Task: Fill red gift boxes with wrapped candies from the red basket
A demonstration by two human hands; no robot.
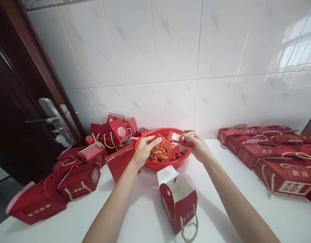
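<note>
My left hand (145, 147) holds a red candy packet (162, 150) with yellow print, over the left part of a red plastic basket (167, 165). Above the basket's right side, my right hand (198, 145) is closed on small red packs (176, 136) with white labels. More wrapped sweets (181, 152) lie inside the basket. In front of the basket stands an open red gift box (187, 207), its white inside showing and its rope handle hanging toward me. A dark mark shows near its inner rim.
Several red gift boxes (78, 179) are piled at the left, and an open one (121, 162) stands beside the basket. Rows of closed red boxes (261, 152) fill the right. Behind is a tiled wall (175, 101); a dark door (16, 101) is at left.
</note>
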